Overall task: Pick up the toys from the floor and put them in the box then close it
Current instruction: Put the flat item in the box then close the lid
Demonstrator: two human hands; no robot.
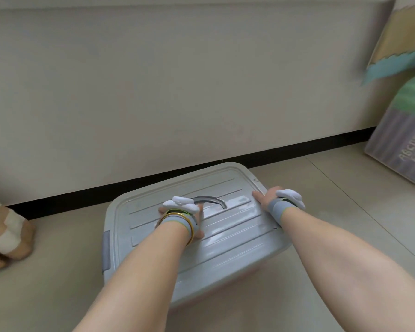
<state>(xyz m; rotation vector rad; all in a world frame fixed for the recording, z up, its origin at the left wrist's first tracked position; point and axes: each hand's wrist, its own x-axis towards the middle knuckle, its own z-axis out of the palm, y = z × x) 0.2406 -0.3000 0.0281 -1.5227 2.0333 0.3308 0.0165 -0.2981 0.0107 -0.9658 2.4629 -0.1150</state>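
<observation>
A grey plastic box (216,286) stands on the tiled floor against the wall, and its ribbed lid (228,226) lies flat on top of it. The box's contents are hidden. My left hand (181,210) rests palm down on the middle of the lid, just left of the curved handle recess (211,201). At the lid's right edge is my right hand (268,196), thumb on top and fingers curled over the rim. Both wrists wear grey bands with white devices. No toy lies on the floor in front of me.
A grey latch (106,250) sits on the box's left end. A folded play mat (403,149) with letters on it leans at the right. A beige and white striped soft thing (5,238) lies on the floor at the left. A black skirting board (82,195) runs along the wall.
</observation>
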